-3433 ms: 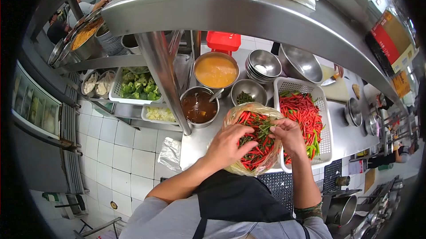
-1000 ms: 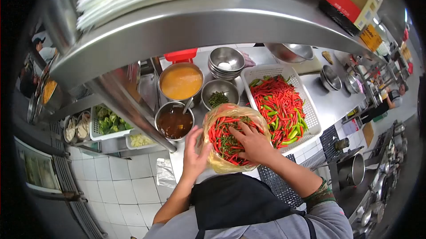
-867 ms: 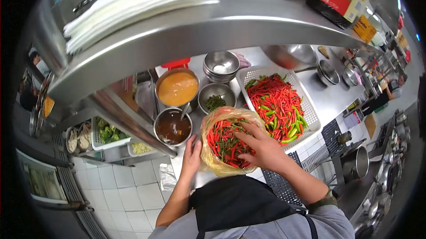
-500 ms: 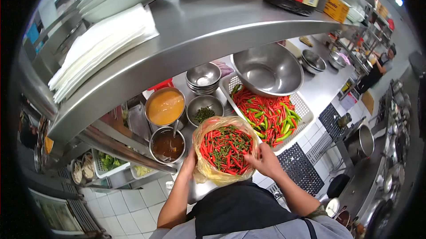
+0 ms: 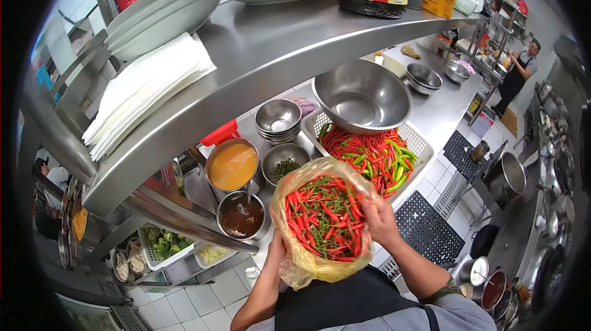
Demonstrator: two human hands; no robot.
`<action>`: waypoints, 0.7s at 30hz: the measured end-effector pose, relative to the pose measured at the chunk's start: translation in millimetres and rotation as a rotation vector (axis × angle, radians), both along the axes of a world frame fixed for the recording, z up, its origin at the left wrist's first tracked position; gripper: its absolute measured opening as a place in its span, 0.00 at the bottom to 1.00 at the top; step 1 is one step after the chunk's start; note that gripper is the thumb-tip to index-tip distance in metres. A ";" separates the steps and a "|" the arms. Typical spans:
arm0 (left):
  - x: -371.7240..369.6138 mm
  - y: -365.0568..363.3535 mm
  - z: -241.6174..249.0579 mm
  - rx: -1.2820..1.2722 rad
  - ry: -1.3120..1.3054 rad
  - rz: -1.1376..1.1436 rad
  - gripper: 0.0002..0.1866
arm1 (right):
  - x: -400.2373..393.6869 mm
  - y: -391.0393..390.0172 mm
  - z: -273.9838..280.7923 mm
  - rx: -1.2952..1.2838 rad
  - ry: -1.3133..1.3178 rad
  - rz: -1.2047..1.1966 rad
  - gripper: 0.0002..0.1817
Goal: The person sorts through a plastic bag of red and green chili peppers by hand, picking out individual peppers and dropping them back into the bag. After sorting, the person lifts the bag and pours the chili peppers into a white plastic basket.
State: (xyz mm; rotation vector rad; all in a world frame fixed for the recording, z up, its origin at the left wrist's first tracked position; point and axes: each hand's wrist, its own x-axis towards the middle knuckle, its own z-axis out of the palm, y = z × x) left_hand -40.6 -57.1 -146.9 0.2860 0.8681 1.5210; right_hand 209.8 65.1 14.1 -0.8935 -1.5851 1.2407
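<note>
A yellowish clear plastic bag, opened wide, is full of small red chilies with green stems. It is tilted in front of my apron. My right hand is closed on the bag's right rim, thumb toward the chilies. At the lower left side of the bag my left hand grips the plastic, its fingers largely hidden behind it. Just beyond the bag, a white perforated basket holds more red and green chilies. A large steel bowl rests over the basket's far part.
Left of the bag stand a pot of orange sauce, a pot of dark sauce and a bowl of green stems. Stacked steel bowls sit behind. A steel shelf crosses overhead. Another person stands far right.
The bag has come up closer to me and tilts more, both hands moving with it. My right hand now grips its rim, where before its fingers reached over the chilies. The view has shifted slightly.
</note>
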 end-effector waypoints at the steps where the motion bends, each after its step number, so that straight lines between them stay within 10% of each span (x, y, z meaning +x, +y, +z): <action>1: -6.9 3.4 -8.7 0.003 -0.023 -0.026 0.30 | -1.9 -4.5 18.0 0.020 0.093 -0.063 0.14; 4: 30.1 15.1 147.5 0.023 0.301 -0.143 0.32 | 26.2 -0.7 73.9 0.004 0.016 -0.140 0.15; 6: 44.5 38.9 186.1 0.064 0.027 -0.239 0.35 | 34.2 11.5 108.7 0.046 0.072 -0.189 0.17; 9: 72.6 64.4 243.0 0.281 0.308 -0.306 0.31 | 58.3 45.0 151.4 0.129 0.101 -0.190 0.17; 21: 150.1 261.7 236.0 0.209 -0.083 -0.299 0.27 | 119.7 253.9 195.0 0.342 -0.191 -0.146 0.18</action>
